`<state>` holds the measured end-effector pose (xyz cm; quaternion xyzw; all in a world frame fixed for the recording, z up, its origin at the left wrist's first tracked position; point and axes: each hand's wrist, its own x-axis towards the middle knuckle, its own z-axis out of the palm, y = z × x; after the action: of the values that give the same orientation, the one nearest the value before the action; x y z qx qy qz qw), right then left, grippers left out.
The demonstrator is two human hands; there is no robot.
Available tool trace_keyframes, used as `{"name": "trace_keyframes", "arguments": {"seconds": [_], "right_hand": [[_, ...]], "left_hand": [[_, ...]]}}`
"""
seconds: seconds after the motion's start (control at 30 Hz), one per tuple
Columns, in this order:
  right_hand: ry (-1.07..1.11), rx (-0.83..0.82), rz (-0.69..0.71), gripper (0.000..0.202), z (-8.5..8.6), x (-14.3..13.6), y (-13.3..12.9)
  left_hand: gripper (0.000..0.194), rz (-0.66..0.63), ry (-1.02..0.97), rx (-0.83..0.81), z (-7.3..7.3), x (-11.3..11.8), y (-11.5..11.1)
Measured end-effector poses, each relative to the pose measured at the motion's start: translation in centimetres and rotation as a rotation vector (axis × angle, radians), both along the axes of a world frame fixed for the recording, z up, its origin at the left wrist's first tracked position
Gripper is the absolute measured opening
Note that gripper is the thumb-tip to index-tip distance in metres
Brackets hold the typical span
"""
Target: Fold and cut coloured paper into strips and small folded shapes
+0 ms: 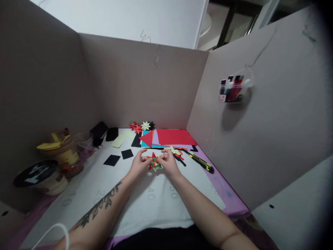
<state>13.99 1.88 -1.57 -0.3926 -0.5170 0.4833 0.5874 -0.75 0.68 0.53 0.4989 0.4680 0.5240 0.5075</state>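
Note:
Between both hands is a folded paper star (155, 164) with red, green and pale points, held just above the white mat. My left hand (141, 162) pinches its left side between thumb and fingers. On the opposite side, my right hand (167, 163) grips the star the same way. Fingertips cover parts of the star's edges. Cut paper strips (178, 154) in pale, orange, red and black lie just beyond my right hand. Two black paper squares, the nearer one (111, 160) and a smaller one (127, 153), rest left of my left hand.
Finished paper stars (142, 126) stand by the back wall. Coloured paper sheets (177, 137) are stacked there. A black-and-yellow utility knife (200, 162) lies at right. Pots (58, 151) and a clear cup (83, 142) line the left side. A clear holder (234, 90) hangs on the right wall.

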Motion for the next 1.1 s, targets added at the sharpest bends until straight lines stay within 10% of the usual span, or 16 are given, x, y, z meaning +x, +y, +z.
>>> {"name": "trace_keyframes", "arguments": {"seconds": [0.47, 0.9, 1.1], "right_hand": [[0.05, 0.006, -0.067, 0.035, -0.1, 0.5, 0.2], [-0.024, -0.074, 0.08, 0.027, -0.4, 0.5, 0.6], [-0.083, 0.044, -0.071, 0.015, 0.0, 1.3, 0.7]], "left_hand": [[0.082, -0.106, -0.088, -0.011, -0.1, -0.1, 0.2], [0.068, -0.059, 0.076, 0.077, -0.5, -0.6, 0.7], [0.058, -0.04, -0.086, -0.039, -0.2, -0.4, 0.6]]}}
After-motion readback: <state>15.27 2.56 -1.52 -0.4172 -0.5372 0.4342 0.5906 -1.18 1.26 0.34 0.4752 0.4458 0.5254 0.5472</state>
